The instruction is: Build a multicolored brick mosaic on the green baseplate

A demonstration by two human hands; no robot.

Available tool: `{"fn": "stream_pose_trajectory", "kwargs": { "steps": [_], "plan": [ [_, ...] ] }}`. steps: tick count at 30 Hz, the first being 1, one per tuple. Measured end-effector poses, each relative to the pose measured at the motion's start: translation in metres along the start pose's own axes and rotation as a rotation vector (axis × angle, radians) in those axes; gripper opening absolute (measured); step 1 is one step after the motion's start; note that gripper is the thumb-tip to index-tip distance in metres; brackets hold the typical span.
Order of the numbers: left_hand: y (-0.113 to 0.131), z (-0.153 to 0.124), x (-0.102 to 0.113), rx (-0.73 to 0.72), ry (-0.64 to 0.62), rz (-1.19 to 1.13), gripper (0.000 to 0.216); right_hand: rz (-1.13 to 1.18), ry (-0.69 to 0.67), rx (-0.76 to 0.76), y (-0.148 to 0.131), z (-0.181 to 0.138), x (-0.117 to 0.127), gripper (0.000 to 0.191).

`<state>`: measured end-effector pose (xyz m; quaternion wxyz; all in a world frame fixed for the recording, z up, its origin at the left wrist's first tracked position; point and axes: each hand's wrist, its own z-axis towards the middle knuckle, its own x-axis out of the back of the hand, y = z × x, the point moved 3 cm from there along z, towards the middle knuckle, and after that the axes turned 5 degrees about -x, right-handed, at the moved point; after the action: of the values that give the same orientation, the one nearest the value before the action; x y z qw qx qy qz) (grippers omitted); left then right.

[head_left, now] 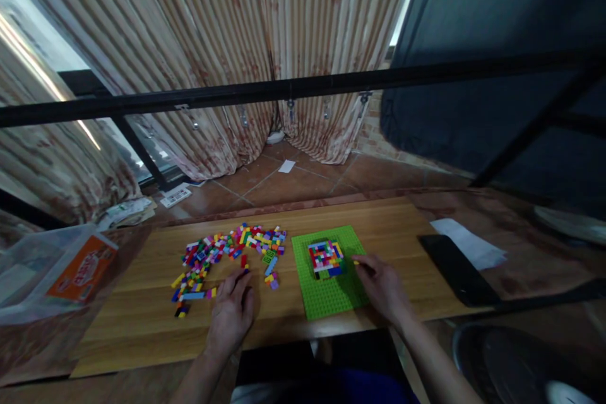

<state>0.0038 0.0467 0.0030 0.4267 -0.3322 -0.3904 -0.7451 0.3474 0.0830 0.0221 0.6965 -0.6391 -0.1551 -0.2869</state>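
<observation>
My right hand (381, 283) is pinched at the right side of a green baseplate (319, 303), with a small yellow toy brick (356, 262) at its fingertips. A low block of multicoloured bricks (326, 259), roughly square, stands on the plate just left of that hand. My left hand (231, 310) rests low over the table, left of the plate, its thumb apart from the bent fingers. Its fingertips reach a few bricks, among them a red brick (244, 261). Beyond and to the left spreads a loose pile of coloured bricks (255, 237).
The wooden table (137, 322) also bears a black phone-like slab (457, 268) and white paper (466, 243) at the right. A clear plastic bin (28, 265) with an orange label stands at the left. Behind are a dark rail (322, 85) and curtains (213, 25).
</observation>
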Motion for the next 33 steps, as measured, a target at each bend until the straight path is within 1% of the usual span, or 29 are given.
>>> {"fn": "stream_pose_trajectory", "kwargs": {
  "steps": [5,10,13,18,21,27,33],
  "plan": [
    [-0.002,0.000,-0.001,-0.002,-0.005,0.002,0.031,0.079,0.026,-0.065,-0.004,0.003,-0.011,0.027],
    [0.000,0.003,0.001,-0.002,-0.009,0.005,0.031,0.140,0.020,-0.084,-0.002,0.007,-0.022,0.022],
    [0.001,0.004,0.003,-0.007,-0.019,0.003,0.030,0.070,0.035,-0.076,-0.004,0.008,-0.026,0.021],
    [0.001,0.004,0.002,0.007,-0.025,-0.007,0.031,-0.189,0.020,-0.018,-0.012,0.006,-0.027,0.026],
    [0.000,0.003,0.001,0.012,-0.019,-0.011,0.031,-0.287,0.025,-0.006,-0.015,0.003,-0.028,0.030],
    [0.000,0.003,0.002,0.017,-0.022,-0.016,0.032,-0.307,0.042,0.006,-0.016,0.001,-0.029,0.031],
    [0.003,0.004,0.004,0.031,-0.034,-0.016,0.031,-0.356,0.017,0.026,-0.013,0.001,-0.033,0.034]
  ]
}}
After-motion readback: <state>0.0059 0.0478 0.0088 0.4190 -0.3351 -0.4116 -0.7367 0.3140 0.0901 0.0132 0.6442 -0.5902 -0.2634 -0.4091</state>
